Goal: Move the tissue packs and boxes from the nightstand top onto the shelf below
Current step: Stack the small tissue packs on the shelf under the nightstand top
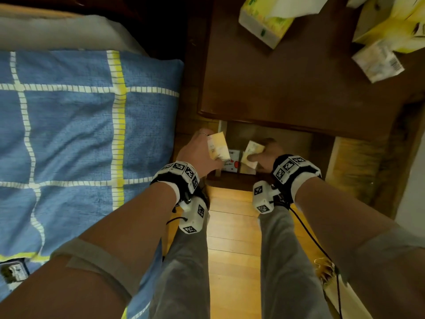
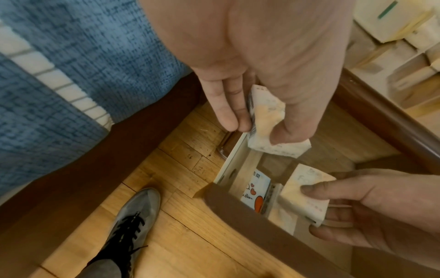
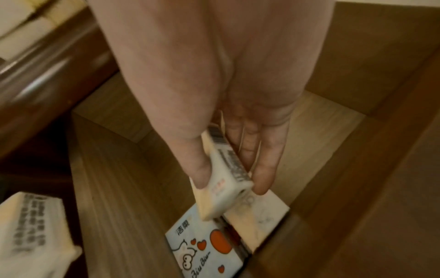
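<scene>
Reaching below the nightstand top (image 1: pixel 299 88), both hands worked at the open shelf (image 3: pixel 123 188) beneath it. The left hand (image 1: pixel 197 150) pinched a small pale-yellow tissue pack (image 1: pixel 218 146) between thumb and fingers, held above the shelf's left edge; the right hand (image 1: pixel 268 155) likewise gripped a second small tissue pack (image 1: pixel 253 153), thumb on one face and fingers behind, hanging just over the packs already lying on the shelf. On the shelf lay a white-and-blue pack with orange hearts (image 3: pixel 202 250) and a cartoon figure, with a plain cream pack (image 3: pixel 257 222) touching its right side. Still on the worktop were an open yellow tissue box (image 1: pixel 264 24) with a sheet pulled up, a larger yellow box (image 1: pixel 391 26) and a wrapped pack with a barcode (image 1: pixel 377 63). Judgement: the step in hand was setting both packs down; best done by lowering each flat beside the lying packs, not on top, and pushing them toward the back so room stays for the boxes. The soft wrappers should be released only once they rest on the board, or they may topple off the front lip. Legible writing: "Biu Biu" in script on the heart pack, plus Chinese characters at its top corner; barcodes and fine print on the held packs were too blurred to read.
</scene>
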### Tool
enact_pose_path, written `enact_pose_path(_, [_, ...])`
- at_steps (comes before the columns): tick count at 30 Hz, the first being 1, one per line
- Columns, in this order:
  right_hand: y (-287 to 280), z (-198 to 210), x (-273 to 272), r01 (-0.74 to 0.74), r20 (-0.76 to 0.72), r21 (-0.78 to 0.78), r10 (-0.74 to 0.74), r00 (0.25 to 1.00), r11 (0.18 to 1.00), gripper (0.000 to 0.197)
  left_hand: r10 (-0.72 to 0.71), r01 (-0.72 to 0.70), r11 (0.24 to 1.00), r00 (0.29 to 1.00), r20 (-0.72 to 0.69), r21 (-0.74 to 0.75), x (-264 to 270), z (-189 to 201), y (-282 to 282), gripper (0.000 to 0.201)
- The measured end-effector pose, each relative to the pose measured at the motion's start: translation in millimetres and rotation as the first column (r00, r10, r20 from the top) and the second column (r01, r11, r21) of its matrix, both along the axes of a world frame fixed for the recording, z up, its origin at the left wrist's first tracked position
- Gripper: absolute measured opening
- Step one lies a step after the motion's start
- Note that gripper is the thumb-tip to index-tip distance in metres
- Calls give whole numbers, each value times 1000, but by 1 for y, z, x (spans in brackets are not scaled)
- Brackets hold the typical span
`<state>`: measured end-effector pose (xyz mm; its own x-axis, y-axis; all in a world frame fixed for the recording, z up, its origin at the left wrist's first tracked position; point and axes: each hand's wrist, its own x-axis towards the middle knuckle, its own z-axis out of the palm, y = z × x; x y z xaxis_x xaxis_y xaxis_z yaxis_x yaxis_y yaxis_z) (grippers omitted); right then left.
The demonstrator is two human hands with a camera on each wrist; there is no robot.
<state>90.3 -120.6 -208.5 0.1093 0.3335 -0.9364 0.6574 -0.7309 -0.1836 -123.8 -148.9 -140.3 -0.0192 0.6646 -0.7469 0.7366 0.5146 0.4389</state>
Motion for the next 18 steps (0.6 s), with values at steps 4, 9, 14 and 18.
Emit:
enact_pose_path(4, [4, -3, -1, 13, -5, 7, -13, 1000, 1000, 57, -14, 14, 1000, 1000, -2, 3, -2, -1, 6, 75])
enact_pose_path(9, [12, -14, -12, 221, -34, 107, -219, 975, 969, 32, 3, -3, 1000, 1000, 7, 4, -1, -7, 8, 76])
enact_pose_path(14, [18, -26, -24, -77, -33, 175, 84, 996, 982, 40, 33, -33, 999, 999, 5, 4, -2, -14, 4, 78])
enact_pose_path(18, [18, -31, -40, -258, -93, 181, 278, 956, 949, 56, 51, -51, 999, 999, 4, -6, -6, -19, 0, 82])
